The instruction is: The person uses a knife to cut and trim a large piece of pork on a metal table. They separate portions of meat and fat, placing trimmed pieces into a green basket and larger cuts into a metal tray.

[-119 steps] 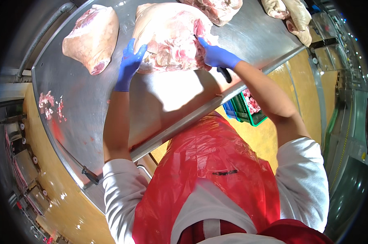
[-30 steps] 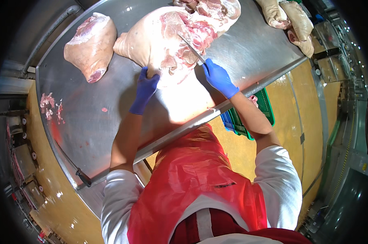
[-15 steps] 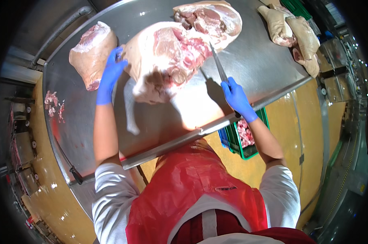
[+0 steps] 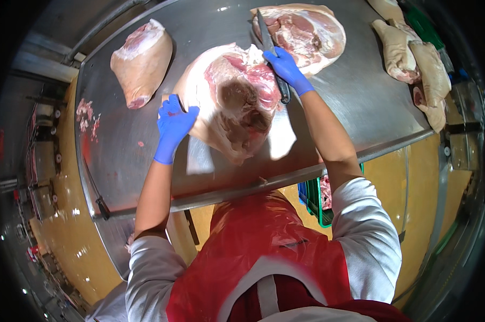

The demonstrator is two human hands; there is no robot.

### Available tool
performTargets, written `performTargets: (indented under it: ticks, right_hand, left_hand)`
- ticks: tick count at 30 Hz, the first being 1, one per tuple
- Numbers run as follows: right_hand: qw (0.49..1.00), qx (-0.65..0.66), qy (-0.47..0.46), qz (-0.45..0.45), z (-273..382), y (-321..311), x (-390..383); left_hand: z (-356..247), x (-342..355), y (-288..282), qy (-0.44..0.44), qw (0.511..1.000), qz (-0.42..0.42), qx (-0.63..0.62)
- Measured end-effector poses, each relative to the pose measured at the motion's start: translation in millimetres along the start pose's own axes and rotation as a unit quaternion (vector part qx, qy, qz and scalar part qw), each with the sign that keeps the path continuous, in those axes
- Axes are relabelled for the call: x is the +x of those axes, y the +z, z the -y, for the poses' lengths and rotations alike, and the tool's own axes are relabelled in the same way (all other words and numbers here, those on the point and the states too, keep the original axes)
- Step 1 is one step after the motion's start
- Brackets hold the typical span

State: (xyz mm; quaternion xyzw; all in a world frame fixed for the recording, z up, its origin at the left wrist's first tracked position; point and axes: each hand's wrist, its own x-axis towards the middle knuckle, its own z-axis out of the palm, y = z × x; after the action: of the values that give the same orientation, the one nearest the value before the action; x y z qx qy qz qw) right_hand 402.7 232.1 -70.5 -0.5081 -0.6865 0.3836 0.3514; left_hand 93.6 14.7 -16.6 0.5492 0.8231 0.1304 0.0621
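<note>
Prob. betw. cuts on big meat chunk (image 4: pixel 234 99), mid-table (image 4: pixel 371 91), cut face up. L hand (image 4: pixel 175 123) at chunk's skin edge facing table's L end, thumb spread; can't tell how firm. R hand (image 4: pixel 286 68) closed round knife (image 4: pixel 265 33), tip twd table's far edge. Next move prob. calls for steady L hold, fingers clear of blade. Chunk: pale skin, pink-red flesh, white fat, part shadowed.

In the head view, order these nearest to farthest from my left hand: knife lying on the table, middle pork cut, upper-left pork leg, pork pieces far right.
From your left hand:
1. Middle pork cut, immediately right
2. Pork leg, up and left
3. Lying knife, lower left edge
4. Pork pieces, far right
</note>
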Motion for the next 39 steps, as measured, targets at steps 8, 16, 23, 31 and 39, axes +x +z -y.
performTargets:
  ticks: [8,16,23,31,39]
  right_hand:
    - [0.994,-0.026,-0.039,0.102,67.5,58.5,-7.8]
    - [0.99,-0.116,0.042,0.064,160.8,14.7,-92.7]
    - [0.92,-0.267,-0.006,0.286,211.2,6.9,-176.5]
    - [0.776,-0.523,0.058,0.347,255.8,5.8,-195.7]
    - [0.792,-0.53,0.037,0.301,208.2,90.9,-143.9]
  left_hand:
    - [-55.6,26.2,-16.7,0.296,0.954,0.022,0.037]
    - [-14.8,-12.0,-18.3,0.316,0.91,-0.195,-0.183]
    - [-10.5,-4.1,-6.1,0.334,0.891,-0.244,-0.187]
    - [-2.3,-2.8,-8.6,0.312,0.919,-0.167,-0.172]
    - [3.8,9.0,-4.4,0.335,0.904,-0.199,-0.175]
